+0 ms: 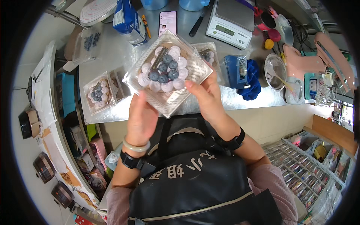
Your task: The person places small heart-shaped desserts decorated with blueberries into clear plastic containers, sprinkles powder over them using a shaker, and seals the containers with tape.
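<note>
Both hands hold up a clear square plastic cake box (167, 105), turned with one corner toward me. Inside it is a small cake (168, 71) with a ring of pale lilac cream dollops, blueberries in the middle and a dark strip-shaped topper. My left hand (142, 118) grips the near left side, its thumb up along the edge. The right hand (208, 97) clasps the right side, thumb on the near right edge. Fingers of both hands are mostly hidden under the box. On the steel table (112, 56) at left stands another boxed blueberry cake (99, 93).
A third boxed cake (206, 54) sits behind the held box. Farther back lie a phone (167, 21), a blue carton (127, 24), a black-handled knife (197, 26) and a scale (230, 28). At right are a blue cloth (253, 84), a metal bowl (275, 71) and a pink stand mixer (303, 60).
</note>
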`<state>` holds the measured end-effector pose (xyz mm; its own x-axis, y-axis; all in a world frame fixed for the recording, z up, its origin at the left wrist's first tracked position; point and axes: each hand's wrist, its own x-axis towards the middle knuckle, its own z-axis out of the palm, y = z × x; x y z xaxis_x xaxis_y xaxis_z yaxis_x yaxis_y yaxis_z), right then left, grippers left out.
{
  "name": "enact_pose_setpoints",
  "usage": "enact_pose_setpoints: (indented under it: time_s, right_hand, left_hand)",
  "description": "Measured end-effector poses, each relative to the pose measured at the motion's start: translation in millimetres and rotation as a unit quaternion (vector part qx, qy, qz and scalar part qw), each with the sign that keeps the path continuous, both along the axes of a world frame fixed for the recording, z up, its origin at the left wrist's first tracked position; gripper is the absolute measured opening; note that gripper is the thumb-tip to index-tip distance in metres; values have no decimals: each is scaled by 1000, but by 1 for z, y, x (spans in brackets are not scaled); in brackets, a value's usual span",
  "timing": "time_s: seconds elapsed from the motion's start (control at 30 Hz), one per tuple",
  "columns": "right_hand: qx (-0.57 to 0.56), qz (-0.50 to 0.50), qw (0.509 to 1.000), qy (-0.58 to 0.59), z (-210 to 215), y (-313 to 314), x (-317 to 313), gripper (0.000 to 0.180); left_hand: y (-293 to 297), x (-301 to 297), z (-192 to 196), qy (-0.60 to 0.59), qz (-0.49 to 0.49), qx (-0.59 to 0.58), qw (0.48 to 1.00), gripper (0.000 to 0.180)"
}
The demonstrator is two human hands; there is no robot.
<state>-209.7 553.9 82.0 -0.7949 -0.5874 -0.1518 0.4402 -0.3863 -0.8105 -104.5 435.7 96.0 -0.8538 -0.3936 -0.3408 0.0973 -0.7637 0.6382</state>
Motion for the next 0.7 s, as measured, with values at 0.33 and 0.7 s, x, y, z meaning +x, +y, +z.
enact_pose_setpoints:
  time_s: [0.33,0.7]
  right_hand:
    - [79,130,980,130,7,30,-37,64]
    - [662,-21,649,375,-71,172,-100,26]
  left_hand:
    - [-29,-10,4,-40,-197,-155,967,53]
    - [-40,-10,-9,-50,-69,-168,982,53]
